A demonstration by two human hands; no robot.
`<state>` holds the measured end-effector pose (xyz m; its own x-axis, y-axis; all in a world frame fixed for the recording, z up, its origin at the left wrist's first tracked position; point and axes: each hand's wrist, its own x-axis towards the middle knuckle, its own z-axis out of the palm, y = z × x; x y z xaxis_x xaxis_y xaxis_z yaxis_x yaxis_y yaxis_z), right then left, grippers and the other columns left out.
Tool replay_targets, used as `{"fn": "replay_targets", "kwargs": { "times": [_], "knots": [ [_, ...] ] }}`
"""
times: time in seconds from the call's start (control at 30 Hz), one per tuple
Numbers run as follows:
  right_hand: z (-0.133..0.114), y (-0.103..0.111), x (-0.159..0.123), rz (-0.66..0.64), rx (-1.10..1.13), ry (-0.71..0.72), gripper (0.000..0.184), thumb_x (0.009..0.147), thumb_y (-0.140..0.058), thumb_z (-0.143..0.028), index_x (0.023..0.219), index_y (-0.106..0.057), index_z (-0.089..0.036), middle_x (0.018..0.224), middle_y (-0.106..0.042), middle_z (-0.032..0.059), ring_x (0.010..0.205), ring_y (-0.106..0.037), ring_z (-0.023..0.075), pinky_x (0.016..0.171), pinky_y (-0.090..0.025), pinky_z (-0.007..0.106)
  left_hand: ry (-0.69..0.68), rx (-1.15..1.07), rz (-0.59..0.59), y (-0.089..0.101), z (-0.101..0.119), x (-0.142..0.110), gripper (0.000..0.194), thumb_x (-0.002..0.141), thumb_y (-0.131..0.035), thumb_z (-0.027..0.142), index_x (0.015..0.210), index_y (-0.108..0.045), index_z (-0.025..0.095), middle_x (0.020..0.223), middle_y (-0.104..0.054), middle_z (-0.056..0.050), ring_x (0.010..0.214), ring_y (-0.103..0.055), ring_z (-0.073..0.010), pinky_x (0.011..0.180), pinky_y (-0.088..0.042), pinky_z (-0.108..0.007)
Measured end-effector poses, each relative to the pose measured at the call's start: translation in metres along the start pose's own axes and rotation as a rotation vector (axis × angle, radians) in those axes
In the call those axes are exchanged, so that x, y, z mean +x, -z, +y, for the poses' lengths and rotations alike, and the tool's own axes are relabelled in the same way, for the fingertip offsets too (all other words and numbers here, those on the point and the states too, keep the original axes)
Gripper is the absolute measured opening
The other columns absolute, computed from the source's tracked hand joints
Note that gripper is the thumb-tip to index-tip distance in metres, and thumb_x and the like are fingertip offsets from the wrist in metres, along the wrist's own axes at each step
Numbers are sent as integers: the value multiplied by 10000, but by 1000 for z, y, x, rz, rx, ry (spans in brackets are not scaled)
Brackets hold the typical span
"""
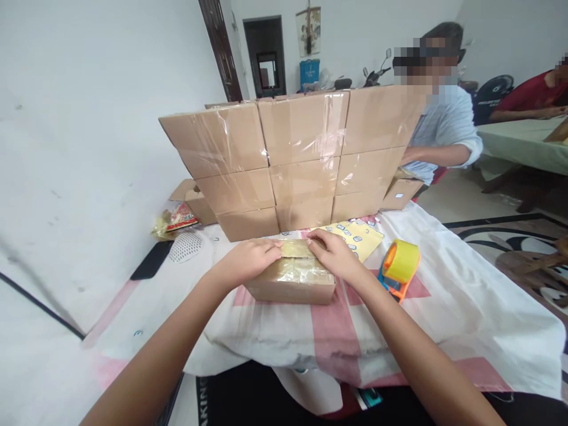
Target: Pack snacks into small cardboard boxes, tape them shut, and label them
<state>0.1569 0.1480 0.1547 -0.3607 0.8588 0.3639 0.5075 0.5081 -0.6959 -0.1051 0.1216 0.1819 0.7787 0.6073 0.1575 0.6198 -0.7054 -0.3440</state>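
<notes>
Tablecloth (pixel 465 302) under box (pixel 290 293), carton stack (pixel 306 127) behind. Left hand (pixel 256 259): fingers together, laid on box's left end; can't tell if it grips. Right hand (pixel 332 251): fingers bent, loosely apart, touching right end.

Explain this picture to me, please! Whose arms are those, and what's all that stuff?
There's no robot here: those are a person's own arms. The camera sits on that person's head, looking forward and down. The left hand and right hand both rest on a small cardboard box with shiny tape across it. Beneath is a white and pink cloth. To the right sits a tape dispenser with a yellow roll. Behind the small box stands a stack of bigger-looking boxes. Another person is partly hidden behind it.
</notes>
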Motion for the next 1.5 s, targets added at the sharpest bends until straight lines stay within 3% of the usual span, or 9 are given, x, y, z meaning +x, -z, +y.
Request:
{"fn": "replay_targets", "kwargs": {
  "times": [0.1,0.23,0.4,0.57,0.63,0.93,1.1,1.27,1.5],
  "knots": [
    [-8,3,-1,80,-179,90,193,978,-542,-250,1063,-702,-183,1104,-731,89,1035,-628,248,926,-441,373,25,21,-40,1,3,2,252,960,-457,58,1112,-632,159,1264,-711,-125,1069,-709,-248,860,-575,-383],
    [-37,8,-8,144,-406,204,185,982,-563,-254,1001,-738,-198,1032,-719,86,1012,-565,274,888,-392,396,120,0,-37,3,7,12,179,972,-442,106,984,-605,180,1017,-697,-85,897,-657,-232,732,-511,-364],
    [-66,-3,-21,-67,-479,250,276,1016,-490,-233,939,-752,-194,913,-709,68,937,-589,254,889,-369,404,177,-177,-77,9,3,24,196,976,-377,113,892,-535,193,934,-604,-63,833,-561,-217,688,-451,-346],
    [-63,-22,-29,-103,-563,240,387,1017,-457,-251,1343,-649,-171,1071,-675,130,996,-565,295,833,-377,417,144,-260,-109,13,-6,29,204,970,-369,114,848,-509,199,882,-587,-23,765,-549,-169,660,-450,-300],
    [-61,-26,-31,-97,-602,238,427,1026,-430,-263,1404,-605,-168,1088,-660,142,1005,-553,308,821,-371,427,129,-262,-118,13,-7,29,195,968,-386,128,850,-525,196,890,-597,-28,768,-555,-168,662,-459,-298],
    [-68,-40,-35,-114,-677,187,361,1039,-399,-313,1206,-679,-159,1115,-642,159,1000,-550,325,814,-359,453,-26,-36,-75,7,-5,18,231,972,-480,107,1166,-600,144,1297,-673,-161,1136,-674,-267,874,-560,-378],
    [-68,-41,-35,-118,-687,175,408,1036,-428,-397,1273,-654,-154,1144,-642,169,1023,-550,334,835,-370,463,-10,15,-144,4,-4,20,258,978,-484,133,1199,-617,136,1392,-639,-177,1167,-689,-295,805,-598,-376],
    [-66,-40,-33,-121,-643,151,464,1013,-485,-448,1315,-639,-132,1129,-647,169,1054,-553,344,850,-379,465,144,59,-182,3,-1,23,237,948,-463,78,1107,-637,108,1173,-724,-206,945,-739,-294,649,-564,-350],
    [-60,-31,-28,-137,-588,125,477,1016,-495,-439,1404,-594,-180,1163,-646,145,1050,-569,309,884,-363,437,196,32,-212,11,-1,26,180,980,-440,144,978,-620,140,966,-721,-131,866,-698,-250,703,-517,-336]
  ]
}}
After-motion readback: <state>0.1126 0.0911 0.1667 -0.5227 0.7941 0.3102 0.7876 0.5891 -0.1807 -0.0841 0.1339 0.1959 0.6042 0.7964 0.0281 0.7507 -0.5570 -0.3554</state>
